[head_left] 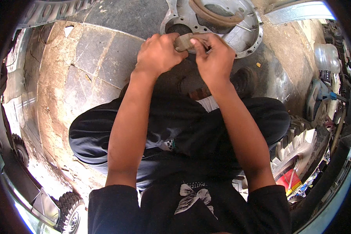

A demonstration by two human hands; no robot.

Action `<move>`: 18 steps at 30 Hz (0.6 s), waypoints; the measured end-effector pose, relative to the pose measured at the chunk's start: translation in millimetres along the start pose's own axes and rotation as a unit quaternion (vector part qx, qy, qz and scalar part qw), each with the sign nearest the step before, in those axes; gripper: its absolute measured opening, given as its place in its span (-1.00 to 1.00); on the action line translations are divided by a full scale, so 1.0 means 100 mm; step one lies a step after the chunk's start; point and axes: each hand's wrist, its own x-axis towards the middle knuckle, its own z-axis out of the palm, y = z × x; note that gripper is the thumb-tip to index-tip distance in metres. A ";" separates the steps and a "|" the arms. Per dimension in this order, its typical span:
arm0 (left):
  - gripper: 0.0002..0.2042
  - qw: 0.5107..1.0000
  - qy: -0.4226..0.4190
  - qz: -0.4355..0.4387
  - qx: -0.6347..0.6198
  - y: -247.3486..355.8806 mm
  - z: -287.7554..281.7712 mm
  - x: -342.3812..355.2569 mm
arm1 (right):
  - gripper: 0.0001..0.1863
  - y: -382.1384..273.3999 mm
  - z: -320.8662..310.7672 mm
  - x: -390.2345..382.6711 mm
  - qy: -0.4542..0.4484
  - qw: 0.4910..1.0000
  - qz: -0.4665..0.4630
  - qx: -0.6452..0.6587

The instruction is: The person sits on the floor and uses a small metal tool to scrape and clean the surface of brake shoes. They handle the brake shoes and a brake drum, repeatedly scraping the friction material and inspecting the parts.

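Both of my arms reach forward over my crossed legs. Between my hands is a small flat grey-brown piece [184, 42], like a folded scrap of sandpaper or cloth. My left hand [156, 54] is closed on its left end, while the thumb and fingers of my right hand [215, 56] pinch the right end. Just beyond my hands lies a silver cast-metal housing [250, 33] with bolt holes round its rim. A curved brown part [218, 15], similar to a brake shoe, rests over the housing. My hands hide the housing's near edge.
Dark tiles [93, 50] and dusty ground surround me. To the right are a clear plastic jar [327, 57], a grey-blue tool or container [318, 95] and a large finned wheel-like part [294, 146]. A knobbly tyre [71, 210] stands at lower left.
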 end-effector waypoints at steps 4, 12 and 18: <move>-0.51 1.000 -0.019 -0.006 0.004 0.05 -0.04 -0.04 | -0.84 0.13 0.01 -0.04 -0.006 1.000 -0.011 -0.024; -0.49 1.000 -0.006 0.000 -0.014 0.03 -0.02 0.01 | -0.73 0.38 -0.10 0.15 0.047 0.934 0.238 0.264; -0.53 0.996 0.060 0.052 -0.029 -0.04 0.04 0.00 | -0.73 0.33 -0.15 0.22 -0.007 0.930 0.264 0.256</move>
